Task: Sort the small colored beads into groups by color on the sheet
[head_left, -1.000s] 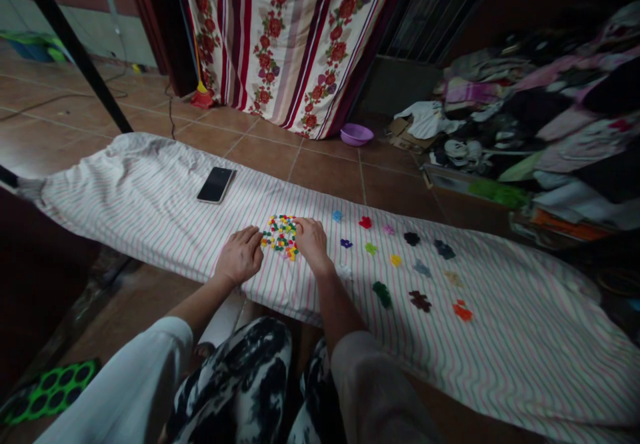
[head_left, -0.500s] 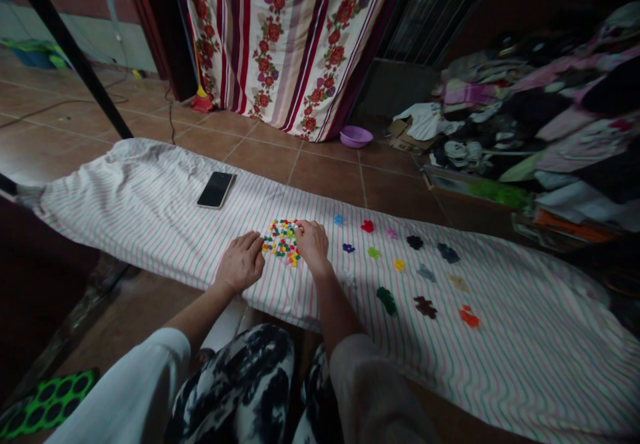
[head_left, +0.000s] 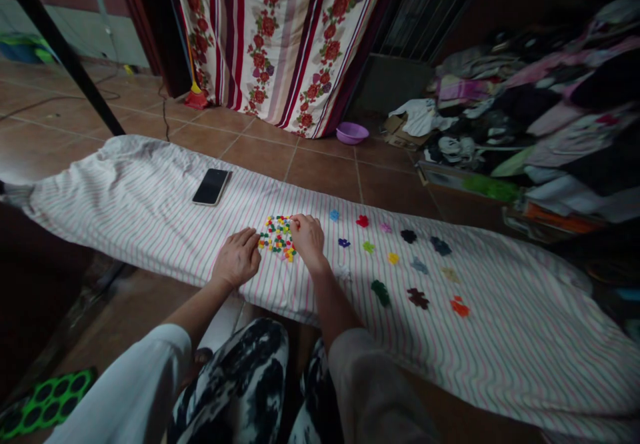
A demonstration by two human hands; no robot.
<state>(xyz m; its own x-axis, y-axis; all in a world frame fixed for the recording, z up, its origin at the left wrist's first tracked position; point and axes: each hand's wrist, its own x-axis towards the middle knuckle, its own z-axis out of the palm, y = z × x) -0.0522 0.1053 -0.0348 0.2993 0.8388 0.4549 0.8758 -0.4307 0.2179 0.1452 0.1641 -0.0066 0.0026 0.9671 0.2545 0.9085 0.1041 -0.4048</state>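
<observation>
Mixed pieces (head_left: 277, 239), tiny and many-coloured, lay loosely spread between the near and far edges of the striped cloth (head_left: 150, 211), somewhat left of its middle. The left hand (head_left: 237, 257) rested palm down, fingers loosely extended, its fingertips at the left side of the pieces. The right hand (head_left: 308, 237) was at their right side, thumb and forefinger drawn close together (whether they pinched a piece, I couldn't tell).

To the right of that hand sat small single-colour heaps, set apart: light blue (head_left: 334, 215), red (head_left: 363, 221), pink (head_left: 385, 227) and black (head_left: 409, 236) towards the far edge; lime (head_left: 369, 247) and yellow (head_left: 393, 258) further in; dark green (head_left: 381, 293), brown (head_left: 418, 298) and orange (head_left: 459, 307) closer to the near edge. A phone (head_left: 212, 187) lay left of the pieces, near the far edge.
</observation>
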